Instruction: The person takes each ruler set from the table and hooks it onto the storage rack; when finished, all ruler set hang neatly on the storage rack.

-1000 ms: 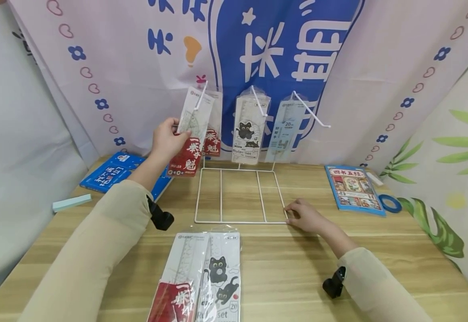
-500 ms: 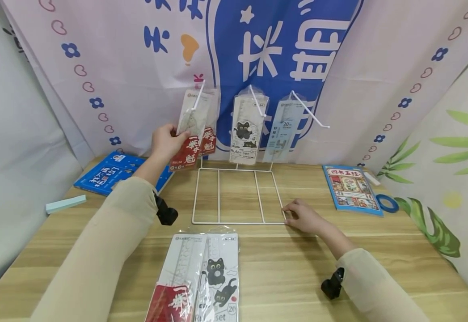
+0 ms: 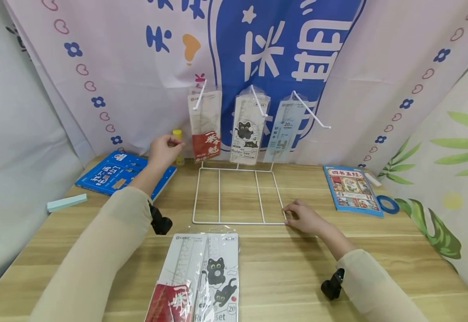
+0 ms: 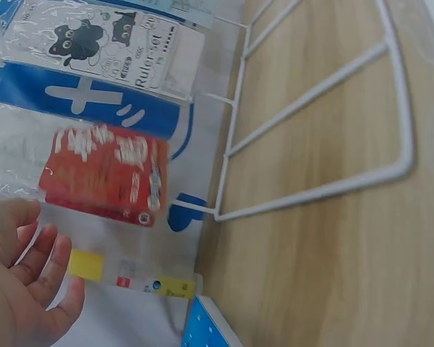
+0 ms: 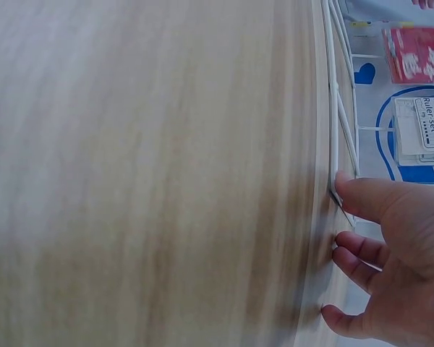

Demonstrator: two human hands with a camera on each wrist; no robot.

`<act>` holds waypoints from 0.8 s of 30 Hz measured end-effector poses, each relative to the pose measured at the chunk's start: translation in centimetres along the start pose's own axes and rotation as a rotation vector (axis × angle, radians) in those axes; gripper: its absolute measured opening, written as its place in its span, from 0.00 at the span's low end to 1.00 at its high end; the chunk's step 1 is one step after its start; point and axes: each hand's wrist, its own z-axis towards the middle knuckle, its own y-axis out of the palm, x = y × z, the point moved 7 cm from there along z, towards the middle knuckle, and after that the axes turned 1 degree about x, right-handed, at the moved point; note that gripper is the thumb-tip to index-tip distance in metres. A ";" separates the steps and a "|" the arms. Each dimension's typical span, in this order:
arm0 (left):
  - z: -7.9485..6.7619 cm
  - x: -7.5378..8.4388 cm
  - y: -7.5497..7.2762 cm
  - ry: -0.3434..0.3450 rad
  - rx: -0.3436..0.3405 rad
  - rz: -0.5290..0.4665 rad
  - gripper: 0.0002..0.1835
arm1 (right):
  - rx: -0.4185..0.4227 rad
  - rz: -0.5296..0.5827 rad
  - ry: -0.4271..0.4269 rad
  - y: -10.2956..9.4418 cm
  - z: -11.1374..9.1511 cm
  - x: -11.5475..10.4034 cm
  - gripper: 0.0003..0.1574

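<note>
In the head view my left hand (image 3: 164, 151) is raised beside the left hook of a white wire display rack (image 3: 239, 222). Its fingers are loosely bent and hold nothing. Just right of it, a red-and-white packaged ruler set (image 3: 206, 127) hangs on that hook, apart from the fingertips. My right hand (image 3: 304, 217) holds the front right corner of the rack's base, its thumb on the wire in the right wrist view. A cat-pattern ruler set (image 3: 250, 129) hangs on the middle hook, and a light-blue ruler pack (image 3: 286, 129) on the right one.
More ruler sets (image 3: 217, 277) lie on the table before the rack. Behind the left hand stands a yellow-capped tube (image 3: 177, 134). A blue book (image 3: 115, 174) and a pale blue strip (image 3: 66, 202) lie left; another book (image 3: 352, 190) and a blue tape roll (image 3: 388, 204) lie right.
My left hand has let go of the red-and-white ruler set and drawn slightly left. The set now hangs on the left hook. My right hand stays at the rack's corner.
</note>
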 end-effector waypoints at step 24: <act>-25.7 -0.5 1.8 0.259 -0.674 0.684 0.28 | -0.010 0.003 -0.041 -0.2 0.0 -0.7 0.21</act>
